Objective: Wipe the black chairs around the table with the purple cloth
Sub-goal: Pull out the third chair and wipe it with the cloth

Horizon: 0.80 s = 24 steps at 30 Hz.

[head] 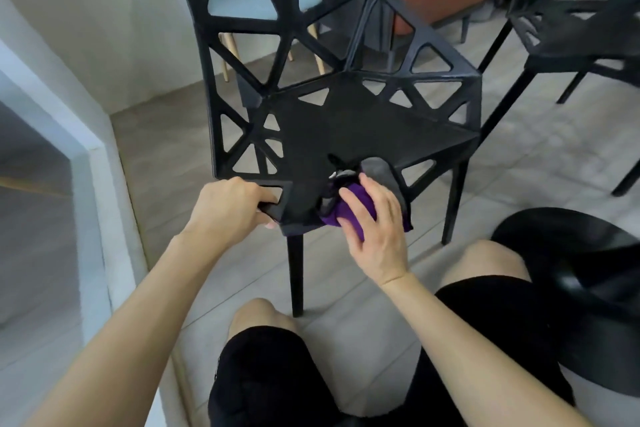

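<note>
My left grip (228, 204) clamps the black chair (346, 128) at its seat corner. My right grip (377, 229) grasps the bunched purple cloth (360, 196) on the seat edge, just beside. Grey tiled floor (519, 166) below, white wall (52, 45) left.

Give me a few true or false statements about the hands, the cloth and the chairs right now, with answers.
1. The right hand holds the purple cloth against the seat of the black chair. True.
2. The left hand hangs free. False: it grips the seat's front corner.
3. The cloth is up on the backrest. False: it is at the seat's front edge.
4. A second black chair stands to the right. True.
</note>
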Available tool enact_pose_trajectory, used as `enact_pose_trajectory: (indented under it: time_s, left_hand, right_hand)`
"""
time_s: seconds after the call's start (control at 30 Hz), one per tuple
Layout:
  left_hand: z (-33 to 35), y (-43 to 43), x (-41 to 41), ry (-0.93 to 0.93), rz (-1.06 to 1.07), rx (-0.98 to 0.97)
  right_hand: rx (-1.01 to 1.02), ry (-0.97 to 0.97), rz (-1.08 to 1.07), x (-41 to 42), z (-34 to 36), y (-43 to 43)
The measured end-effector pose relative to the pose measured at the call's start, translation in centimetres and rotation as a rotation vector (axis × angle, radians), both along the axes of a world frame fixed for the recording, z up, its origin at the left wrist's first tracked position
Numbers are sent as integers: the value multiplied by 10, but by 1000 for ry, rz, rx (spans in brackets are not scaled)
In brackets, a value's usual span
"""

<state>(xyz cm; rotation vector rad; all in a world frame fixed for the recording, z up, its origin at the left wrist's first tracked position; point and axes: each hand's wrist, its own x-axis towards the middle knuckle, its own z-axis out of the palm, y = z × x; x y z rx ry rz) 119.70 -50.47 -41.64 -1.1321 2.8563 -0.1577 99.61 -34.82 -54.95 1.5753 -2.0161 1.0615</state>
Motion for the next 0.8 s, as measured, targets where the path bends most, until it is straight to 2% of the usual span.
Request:
enact_pose_trajectory:
  time_s: [0.07,0.17,0.23,0.27,0.37,0.47,0.57,0.63,0.67,0.73,0.8]
  left_hand:
    - [4,2,-4,-30,2,6]
    - [9,5,-11,-92,23,4]
    - [9,5,-13,-138,26,1]
    - [10,6,-14,-154,21,5]
    - [14,16,-24,-110,-21,-62]
    - [19,28,-49,21,-94,-152]
    - [19,34,-79,100,-142,-81]
    - [17,33,-100,104,-152,-9]
    - [16,32,-111,103,-155,19]
    - [14,31,-133,88,-164,56]
    - [13,27,-154,77,-169,79]
  right_hand:
    - [-29,-85,-84,28,1,-8]
    - [-17,11,136,59,14,-22]
    - [-2,93,262,36,20,-18]
    - [0,92,255,19,22,-13]
    - [-45,-45,48,-39,23,3]
    - [-95,-250,-142,-102,29,6]
    - [-161,-450,-307,-143,38,-3]
    - [-220,-471,-394,-124,41,-14]
    - [-227,-415,-372,-104,40,-16]
    - [-142,-241,-141,-71,35,-6]
    - [-76,-132,52,-87,28,9]
